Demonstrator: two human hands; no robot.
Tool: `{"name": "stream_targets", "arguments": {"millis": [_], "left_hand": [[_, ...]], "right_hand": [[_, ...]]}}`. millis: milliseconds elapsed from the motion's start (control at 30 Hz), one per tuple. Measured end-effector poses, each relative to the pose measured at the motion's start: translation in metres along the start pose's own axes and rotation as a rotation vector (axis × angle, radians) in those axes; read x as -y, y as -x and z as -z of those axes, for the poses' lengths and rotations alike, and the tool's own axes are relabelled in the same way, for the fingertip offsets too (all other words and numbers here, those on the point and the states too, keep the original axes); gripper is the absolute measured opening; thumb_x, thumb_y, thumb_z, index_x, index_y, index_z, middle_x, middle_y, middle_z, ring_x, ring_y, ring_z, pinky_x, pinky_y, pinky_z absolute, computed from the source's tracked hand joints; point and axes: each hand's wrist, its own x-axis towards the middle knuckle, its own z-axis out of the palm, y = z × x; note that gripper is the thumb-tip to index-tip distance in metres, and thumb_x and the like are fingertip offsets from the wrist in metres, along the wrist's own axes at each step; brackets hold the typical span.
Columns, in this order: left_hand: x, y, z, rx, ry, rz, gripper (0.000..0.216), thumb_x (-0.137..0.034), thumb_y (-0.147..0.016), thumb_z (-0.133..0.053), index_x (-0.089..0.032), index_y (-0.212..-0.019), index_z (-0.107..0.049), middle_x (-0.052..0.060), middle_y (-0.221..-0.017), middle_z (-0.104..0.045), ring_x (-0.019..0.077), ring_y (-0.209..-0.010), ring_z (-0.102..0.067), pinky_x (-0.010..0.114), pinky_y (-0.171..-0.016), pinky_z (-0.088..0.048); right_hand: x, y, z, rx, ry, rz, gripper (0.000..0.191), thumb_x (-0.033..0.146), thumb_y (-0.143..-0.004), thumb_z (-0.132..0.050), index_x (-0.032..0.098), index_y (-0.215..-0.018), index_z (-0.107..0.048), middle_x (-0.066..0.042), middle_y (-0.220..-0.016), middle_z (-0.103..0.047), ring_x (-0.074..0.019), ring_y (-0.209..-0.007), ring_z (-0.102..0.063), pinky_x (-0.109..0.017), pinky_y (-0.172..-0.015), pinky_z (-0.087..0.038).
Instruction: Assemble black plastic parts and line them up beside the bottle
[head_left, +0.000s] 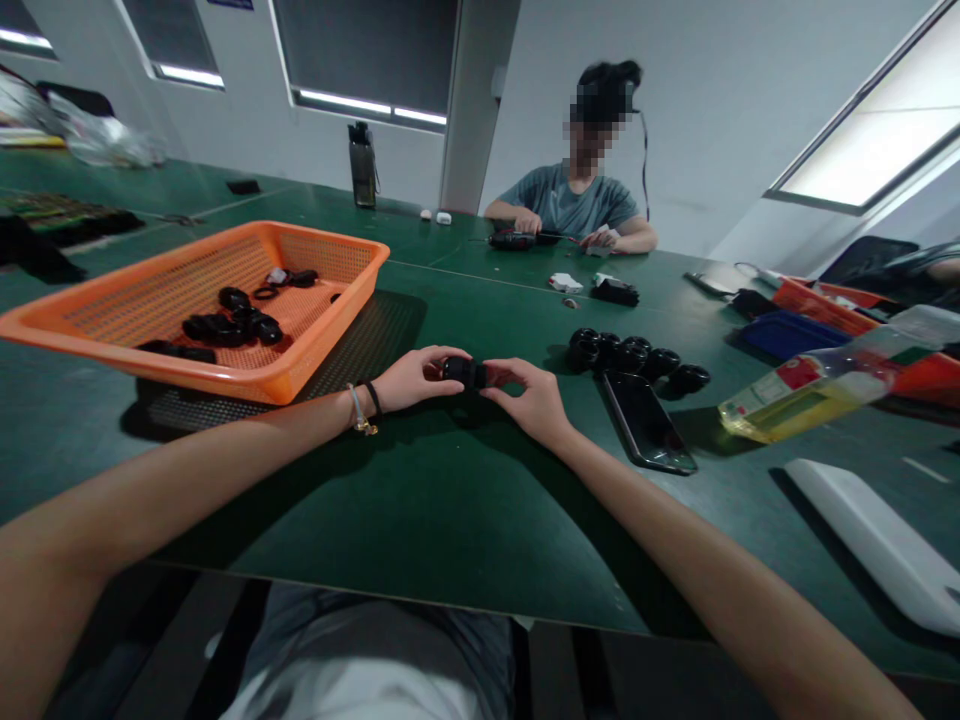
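Note:
Between my two hands, just above the green table, is a short black cylindrical part with a narrower right end. My left hand is closed round its left side, thumb in front and fingers behind. At the narrower end, my right hand pinches with thumb and forefinger. Its fingertips partly hide that end. To the left stands an orange basket holding several loose black parts. Right of my hands, several similar black round parts stand in a cluster.
A phone lies beside the cluster. Farther right are a tilted clear bottle of yellow liquid and a white block-like object. A co-worker sits across the table, hands on a dark tool. A dark bottle stands at the back.

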Motion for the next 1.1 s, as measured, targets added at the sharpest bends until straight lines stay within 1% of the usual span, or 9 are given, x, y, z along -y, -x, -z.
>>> {"name": "stream_targets", "arguments": {"millis": [333, 500, 600, 700, 767, 900, 1100], "left_hand": [[0.0013, 0.0001, 0.0001, 0.008, 0.015, -0.002, 0.05, -0.034, -0.068, -0.065, -0.014, -0.112, -0.054, 0.007, -0.102, -0.062, 0.0157, -0.083, -0.059, 0.03, -0.076, -0.047], [0.0003, 0.0, 0.0001, 0.008, 0.004, 0.015, 0.05, -0.034, -0.067, -0.065, -0.015, -0.112, -0.054, 0.006, -0.1, -0.063, 0.0146, -0.079, -0.059, 0.03, -0.075, -0.047], [-0.0001, 0.0, 0.0005, 0.002, 0.028, 0.04, 0.051, -0.034, -0.066, -0.066, -0.015, -0.112, -0.055, 0.006, -0.098, -0.063, 0.0146, -0.078, -0.059, 0.03, -0.075, -0.047], [0.0, 0.0002, 0.001, -0.002, 0.05, 0.046, 0.052, -0.034, -0.065, -0.067, -0.015, -0.112, -0.055, 0.005, -0.097, -0.063, 0.0145, -0.078, -0.059, 0.029, -0.075, -0.047], [0.0001, 0.0004, 0.0012, -0.003, 0.047, 0.043, 0.052, -0.033, -0.065, -0.067, -0.015, -0.112, -0.055, 0.005, -0.097, -0.063, 0.0143, -0.077, -0.059, 0.029, -0.074, -0.047], [-0.0002, 0.0007, 0.0011, 0.004, 0.029, 0.043, 0.051, -0.034, -0.067, -0.066, -0.014, -0.113, -0.055, 0.006, -0.098, -0.063, 0.0138, -0.076, -0.059, 0.028, -0.073, -0.046], [-0.0001, 0.0002, 0.0008, 0.003, 0.023, 0.043, 0.052, -0.034, -0.066, -0.066, -0.014, -0.113, -0.055, 0.006, -0.099, -0.063, 0.0141, -0.077, -0.059, 0.029, -0.074, -0.046]], "right_hand": [[0.0022, -0.0003, 0.0009, 0.019, 0.019, -0.014, 0.024, 0.023, -0.069, -0.067, 0.02, -0.093, -0.066, -0.003, -0.08, -0.068, -0.0158, -0.071, -0.062, -0.032, -0.069, -0.052], [0.0038, -0.0003, 0.0015, 0.027, 0.022, -0.002, 0.026, 0.02, -0.068, -0.067, 0.019, -0.094, -0.065, -0.003, -0.081, -0.068, -0.0155, -0.071, -0.062, -0.031, -0.067, -0.053], [0.0051, -0.0002, 0.0019, 0.024, 0.015, 0.021, 0.028, 0.019, -0.068, -0.065, 0.02, -0.095, -0.065, -0.003, -0.084, -0.067, -0.0159, -0.073, -0.062, -0.032, -0.067, -0.053], [0.0059, -0.0002, 0.0018, 0.003, 0.005, 0.032, 0.025, 0.02, -0.069, -0.065, 0.022, -0.093, -0.067, -0.005, -0.092, -0.066, -0.0166, -0.078, -0.062, -0.032, -0.066, -0.054], [0.0059, -0.0003, 0.0016, -0.006, 0.002, 0.027, 0.024, 0.02, -0.069, -0.065, 0.022, -0.092, -0.067, -0.005, -0.094, -0.066, -0.0165, -0.078, -0.062, -0.031, -0.064, -0.054], [0.0051, -0.0005, 0.0013, -0.002, -0.003, -0.001, 0.025, 0.021, -0.067, -0.066, 0.022, -0.092, -0.067, -0.003, -0.088, -0.067, -0.0152, -0.072, -0.062, -0.029, -0.059, -0.052], [0.0062, -0.0009, 0.0011, -0.002, -0.001, -0.024, 0.028, 0.018, -0.066, -0.067, 0.02, -0.094, -0.066, -0.003, -0.085, -0.069, -0.0158, -0.074, -0.063, -0.027, -0.057, -0.05]]}}
